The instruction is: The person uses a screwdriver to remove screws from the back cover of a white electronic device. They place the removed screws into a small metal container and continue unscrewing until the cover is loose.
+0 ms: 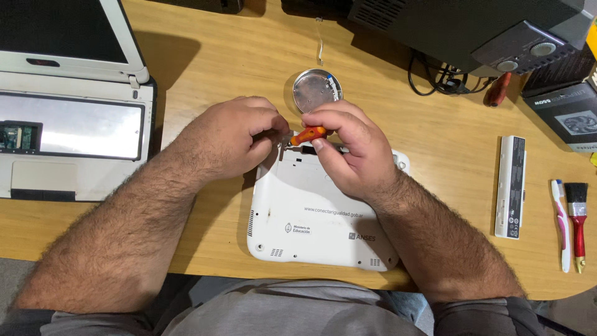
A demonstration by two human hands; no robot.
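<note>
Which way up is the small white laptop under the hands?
Upside down: the white laptop lies lid-shut, its underside facing up, with vent slots and printed labels showing.

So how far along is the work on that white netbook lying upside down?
Apparently done: the white netbook lies base up, and a long white battery pack sits apart to its right. In hand: the right hand holds an orange-handled screwdriver at the rear edge, the left hand beside its tip. Left: the base cover looks still fitted; the round metal tin shows no clear screws.
</note>
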